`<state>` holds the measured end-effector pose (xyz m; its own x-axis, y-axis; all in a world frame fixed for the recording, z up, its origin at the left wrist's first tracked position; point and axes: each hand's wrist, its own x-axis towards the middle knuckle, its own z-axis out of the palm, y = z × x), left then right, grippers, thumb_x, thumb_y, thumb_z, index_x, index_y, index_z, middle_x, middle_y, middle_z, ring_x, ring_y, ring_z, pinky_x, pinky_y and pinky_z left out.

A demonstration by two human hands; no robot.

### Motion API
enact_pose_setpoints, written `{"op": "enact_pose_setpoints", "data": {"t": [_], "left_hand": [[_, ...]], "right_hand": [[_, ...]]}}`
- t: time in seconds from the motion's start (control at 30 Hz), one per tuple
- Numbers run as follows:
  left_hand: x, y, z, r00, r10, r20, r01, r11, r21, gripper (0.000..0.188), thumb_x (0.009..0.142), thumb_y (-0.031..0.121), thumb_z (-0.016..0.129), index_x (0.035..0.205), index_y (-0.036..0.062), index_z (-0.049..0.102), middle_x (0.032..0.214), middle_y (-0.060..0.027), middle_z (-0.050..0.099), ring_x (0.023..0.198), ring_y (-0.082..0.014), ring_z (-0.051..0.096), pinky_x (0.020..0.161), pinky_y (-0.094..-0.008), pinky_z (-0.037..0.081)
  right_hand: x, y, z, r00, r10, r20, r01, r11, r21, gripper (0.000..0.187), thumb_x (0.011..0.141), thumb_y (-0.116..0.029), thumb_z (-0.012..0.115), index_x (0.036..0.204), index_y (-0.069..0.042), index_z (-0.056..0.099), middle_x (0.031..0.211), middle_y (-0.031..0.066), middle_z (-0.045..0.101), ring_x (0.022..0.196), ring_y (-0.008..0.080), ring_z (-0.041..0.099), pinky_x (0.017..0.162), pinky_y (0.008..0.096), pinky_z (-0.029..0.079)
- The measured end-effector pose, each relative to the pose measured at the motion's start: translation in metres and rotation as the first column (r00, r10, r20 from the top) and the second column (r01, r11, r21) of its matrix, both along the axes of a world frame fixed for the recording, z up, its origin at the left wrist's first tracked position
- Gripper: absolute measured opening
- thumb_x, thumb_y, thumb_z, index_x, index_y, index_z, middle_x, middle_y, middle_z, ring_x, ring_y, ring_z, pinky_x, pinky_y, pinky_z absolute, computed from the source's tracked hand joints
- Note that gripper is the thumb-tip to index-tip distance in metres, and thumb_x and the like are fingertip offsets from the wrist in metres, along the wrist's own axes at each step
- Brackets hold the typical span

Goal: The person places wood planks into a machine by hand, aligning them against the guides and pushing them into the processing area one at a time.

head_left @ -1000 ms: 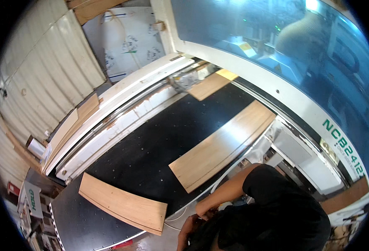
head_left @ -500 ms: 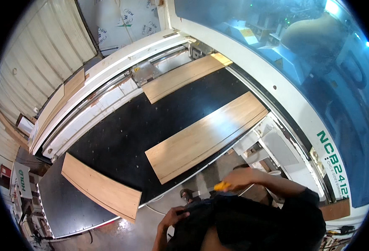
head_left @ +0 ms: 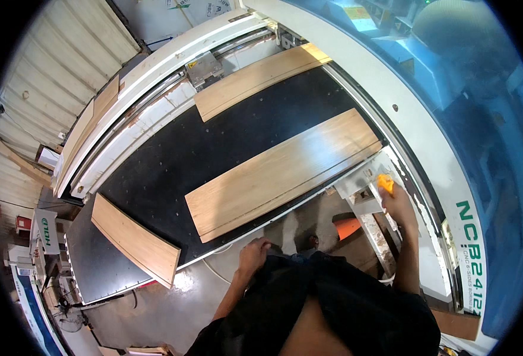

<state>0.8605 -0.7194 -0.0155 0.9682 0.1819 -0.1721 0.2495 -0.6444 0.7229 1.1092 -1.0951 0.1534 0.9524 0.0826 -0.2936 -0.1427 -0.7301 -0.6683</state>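
Observation:
My right hand (head_left: 399,204) is closed around a small yellow object (head_left: 385,183), whose exact kind is unclear. It is over the white machine frame, by the right end of a long wooden panel (head_left: 282,177). My left hand (head_left: 253,254) is loosely curled in front of my body, with nothing visible in it. It is close to the front edge of the black machine table (head_left: 148,169), apart from the panels. A second wooden panel (head_left: 261,80) lies along the table's far side. A third, shorter panel (head_left: 135,240) rests at the left, its end reaching past the front edge.
A white machine housing with a blue transparent cover (head_left: 481,118) rises at the right. Along the far side runs a white rail with a metal clamp block (head_left: 204,70). An orange piece (head_left: 347,228) is below the table, near the machine frame. A cable hangs under the front edge.
My right hand has swung from in front of my body out to the right and forward, carrying the yellow object. My left hand has risen slightly. The view has shifted; the panels remain on the table.

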Motion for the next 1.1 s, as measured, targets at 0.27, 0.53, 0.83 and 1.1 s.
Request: {"op": "enact_pose_setpoints", "data": {"t": [0.27, 0.53, 0.83, 1.1], "left_hand": [[0.161, 0.049, 0.139, 0.982, 0.039, 0.185, -0.037, 0.999, -0.011, 0.024, 0.096, 0.016, 0.070, 0.117, 0.0045, 0.072, 0.097, -0.0143, 0.075, 0.084, -0.0242, 0.073, 0.075, -0.0348, 0.057], [0.366, 0.154, 0.114, 0.896, -0.156, 0.416, 0.102, 0.983, 0.151, 0.029, 0.094, 0.013, 0.073, 0.121, 0.0042, 0.068, 0.119, -0.0163, 0.070, 0.111, -0.0319, 0.068, 0.097, -0.0398, 0.054], [0.602, 0.181, 0.015, 0.931, -0.225, 0.287, 0.021, 0.820, 0.572, 0.062, 0.102, 0.051, 0.054, 0.154, 0.0183, 0.047, 0.162, -0.0221, 0.035, 0.152, -0.0387, 0.029, 0.123, -0.0555, 0.025], [0.537, 0.181, 0.008, 0.915, -0.339, 0.219, 0.096, 0.711, 0.696, 0.067, 0.105, 0.061, 0.039, 0.159, 0.0209, 0.041, 0.167, -0.0209, 0.028, 0.156, -0.0375, 0.022, 0.126, -0.0581, 0.015]], "right_hand": [[0.012, 0.053, -0.064, 0.828, 0.452, -0.332, -0.367, 0.884, 0.289, 0.036, 0.102, -0.035, 0.064, 0.105, 0.000, 0.066, 0.078, 0.0098, 0.066, 0.073, 0.0194, 0.065, 0.068, 0.0354, 0.052], [0.047, 0.075, -0.054, 0.979, -0.205, 0.000, 0.204, 0.974, 0.094, 0.041, 0.102, -0.037, 0.064, 0.117, 0.002, 0.066, 0.093, 0.0208, 0.072, 0.086, 0.0321, 0.071, 0.080, 0.0432, 0.054], [0.042, 0.127, 0.011, 0.955, 0.101, -0.279, -0.028, 0.967, 0.252, 0.046, 0.103, -0.047, 0.062, 0.115, -0.003, 0.066, 0.079, 0.0025, 0.062, 0.070, 0.0141, 0.059, 0.065, 0.0320, 0.049], [0.081, 0.022, -0.050, 0.943, -0.241, 0.229, 0.271, 0.956, -0.109, 0.040, 0.105, -0.035, 0.063, 0.126, -0.001, 0.065, 0.090, 0.0175, 0.073, 0.081, 0.0264, 0.072, 0.071, 0.0398, 0.054]]}}
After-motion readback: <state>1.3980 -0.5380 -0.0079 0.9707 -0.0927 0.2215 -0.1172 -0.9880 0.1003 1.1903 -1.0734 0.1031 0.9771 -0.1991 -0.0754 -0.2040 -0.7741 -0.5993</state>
